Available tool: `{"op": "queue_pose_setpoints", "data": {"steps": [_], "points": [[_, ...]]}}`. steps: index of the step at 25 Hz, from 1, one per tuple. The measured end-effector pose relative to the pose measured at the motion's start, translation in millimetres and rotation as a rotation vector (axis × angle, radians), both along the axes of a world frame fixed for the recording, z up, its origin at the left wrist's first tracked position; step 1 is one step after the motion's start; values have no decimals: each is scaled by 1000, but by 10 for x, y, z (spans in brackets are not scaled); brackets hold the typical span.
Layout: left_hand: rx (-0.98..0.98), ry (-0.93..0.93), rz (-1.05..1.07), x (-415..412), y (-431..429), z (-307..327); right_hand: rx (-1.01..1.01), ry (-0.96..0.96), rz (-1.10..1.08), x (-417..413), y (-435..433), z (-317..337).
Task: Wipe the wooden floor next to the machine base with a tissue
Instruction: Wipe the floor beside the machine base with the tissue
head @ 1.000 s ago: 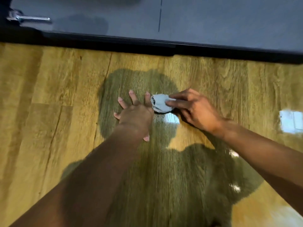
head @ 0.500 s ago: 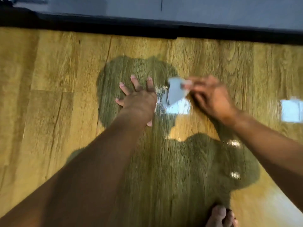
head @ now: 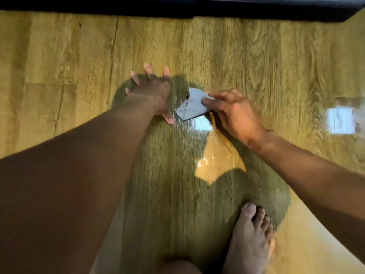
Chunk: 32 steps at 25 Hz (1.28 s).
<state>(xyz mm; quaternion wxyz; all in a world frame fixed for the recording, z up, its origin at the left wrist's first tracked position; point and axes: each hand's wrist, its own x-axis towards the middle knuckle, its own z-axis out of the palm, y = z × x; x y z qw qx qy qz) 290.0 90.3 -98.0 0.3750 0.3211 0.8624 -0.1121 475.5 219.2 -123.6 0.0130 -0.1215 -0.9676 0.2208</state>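
Note:
A white tissue [head: 192, 105], folded and crumpled, lies against the wooden floor [head: 256, 62] in the middle of the view. My right hand [head: 233, 113] pinches its right edge with fingertips. My left hand [head: 152, 91] presses flat on the floor just left of the tissue, fingers spread and straight. The dark machine base [head: 177, 8] runs along the top edge of the view, well beyond both hands.
My bare right foot [head: 250, 238] stands on the floor at the lower right, below the right arm. A bright window reflection [head: 340, 120] glares on the boards at the right. My own shadow darkens the floor under the arms.
The view has tilted down, so the machine base slid to the top edge and my foot came into view. The tissue has unfolded from a ball and moved slightly right and back.

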Motion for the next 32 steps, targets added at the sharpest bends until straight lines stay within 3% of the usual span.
{"op": "queue_pose_setpoints", "data": {"steps": [2, 4, 6, 10, 12, 14, 16, 17, 18, 20, 22, 24, 25, 29, 31, 32], "points": [[13, 25, -11, 6, -25, -3, -29, 15, 106, 566, -400, -61], [28, 13, -27, 22, -31, 3, -33, 80, 393, 1135, -706, 27], [15, -6, -29, 17, -17, 36, -20, 72, 544, 1127, -482, 21], [-9, 36, -86, 11, -4, 37, -30, 57, 98, 631, -157, -23], [11, 63, -127, 5, 32, 22, -31, 122, 192, 843, -281, -91], [74, 88, -129, -13, 137, 12, -46, 190, 494, 1099, -272, -164], [84, 87, -131, -41, 270, -16, -306, 312, 309, 746, -11, -96], [66, 78, -134, -58, 344, -25, -457, 251, 154, 509, 196, -174], [40, 70, -136, -71, 396, -26, -432, 221, 107, 200, 353, -158], [-5, 60, -131, -91, 450, -36, -37, 176, 83, -246, 548, -165], [-17, 48, -123, -77, 507, -40, 138, 214, 150, -214, 531, -186], [-17, 51, -95, -73, 503, -27, 108, 164, 350, -100, 633, -253], [-19, 42, -83, -64, 505, -23, 132, 164, 345, -246, 750, -222], [-5, 5, -67, -45, 534, -25, 130, 129, -80, -1133, 1323, -229], [-13, -5, -59, -56, 516, -18, 264, 101, -20, -1006, 1193, -275], [-11, -13, -56, -48, 509, -24, 226, 122, 92, -809, 1103, -323]]}}
